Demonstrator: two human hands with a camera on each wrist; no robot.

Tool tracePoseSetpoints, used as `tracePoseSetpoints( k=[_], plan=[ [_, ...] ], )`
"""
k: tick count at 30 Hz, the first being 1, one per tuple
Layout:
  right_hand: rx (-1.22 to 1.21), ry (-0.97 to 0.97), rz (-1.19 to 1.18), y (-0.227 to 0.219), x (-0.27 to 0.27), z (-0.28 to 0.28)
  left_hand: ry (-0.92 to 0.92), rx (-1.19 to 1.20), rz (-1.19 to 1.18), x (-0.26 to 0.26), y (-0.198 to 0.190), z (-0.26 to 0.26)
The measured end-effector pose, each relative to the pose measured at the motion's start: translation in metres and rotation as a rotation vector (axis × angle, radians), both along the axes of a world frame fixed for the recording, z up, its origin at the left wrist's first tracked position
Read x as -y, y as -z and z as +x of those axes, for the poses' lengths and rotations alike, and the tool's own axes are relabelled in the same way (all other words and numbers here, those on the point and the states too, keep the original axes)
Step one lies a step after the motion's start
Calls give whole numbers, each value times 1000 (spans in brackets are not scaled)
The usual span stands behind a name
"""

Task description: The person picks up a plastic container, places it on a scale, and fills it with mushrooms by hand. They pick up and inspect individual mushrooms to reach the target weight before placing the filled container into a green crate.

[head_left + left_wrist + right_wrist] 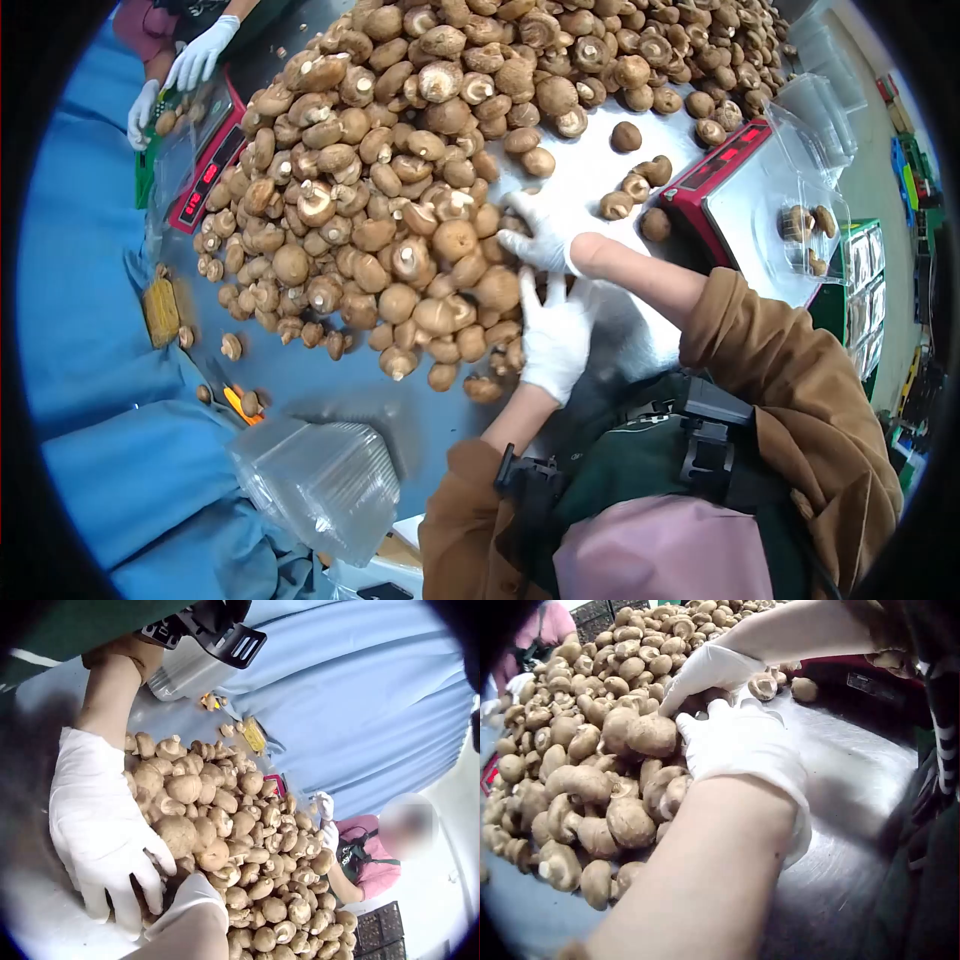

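Observation:
A large pile of brown mushrooms (400, 200) with pale stems spreads over the metal table. My left hand (556, 342), in a white glove, reaches into the pile's near right edge. Its fingers look spread and fairly straight, their tips among the mushrooms. Just beyond it my right hand (545, 238), also gloved, comes in from the right and crosses close over the left fingertips. The right fingers bend over the pile's edge beside a mushroom; the pile and the other hand partly hide them. In the left wrist view, a big round mushroom (175, 837) sits beside the hands.
At right stands a red scale (715, 175) bearing a clear tray (835, 235) with several mushrooms. Loose mushrooms (627, 137) lie between scale and pile. Stacked plastic trays (325, 480) stand at lower left. Another person's gloved hand (202, 52) is near a second scale (212, 165).

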State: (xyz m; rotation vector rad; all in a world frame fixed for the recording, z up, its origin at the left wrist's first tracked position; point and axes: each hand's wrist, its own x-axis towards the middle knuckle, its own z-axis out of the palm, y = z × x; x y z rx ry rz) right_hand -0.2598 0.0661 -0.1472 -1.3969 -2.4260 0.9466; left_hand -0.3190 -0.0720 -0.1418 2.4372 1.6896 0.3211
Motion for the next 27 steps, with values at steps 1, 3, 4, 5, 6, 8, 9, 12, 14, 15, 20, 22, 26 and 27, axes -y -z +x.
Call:
tracePoseSetpoints(
  k=[1,3,4,5,6,8,9,12,14,15,20,22,26,27],
  plan=[
    [104,-8,-62,-13,6,-5,3,16,32,5,0,-6],
    [160,-44,-122,-24,13,-6,-17,-1,125,6,-5,-16],
    [130,-65,-182,-37,10,1,-5,-2,100,5,-8,-20],
    [97,-91,-244,-45,8,6,3,-5,72,3,-10,-24],
    [-99,-87,-109,-33,4,19,-6,-23,66,3,-11,-25],
    [-12,-114,205,-49,-23,46,15,-38,27,5,-20,-25],
    [262,-8,55,-80,-36,53,22,-21,-12,7,-25,-26],
    [579,175,235,-67,-72,90,-69,214,-66,28,-35,-16],
    [665,142,105,-49,-91,108,-122,235,-28,48,-44,-12],
    [662,86,101,-32,-95,118,-169,164,-2,62,-43,-12],
    [520,48,79,-7,-76,94,-569,-86,-9,127,-13,-23],
    [384,42,-24,-12,-60,79,-652,-132,-80,137,-5,-29],
    [195,-126,4,-15,-16,56,-675,113,37,122,13,-37],
    [158,-145,72,-19,-6,53,-671,109,41,116,15,-38]
  ],
)
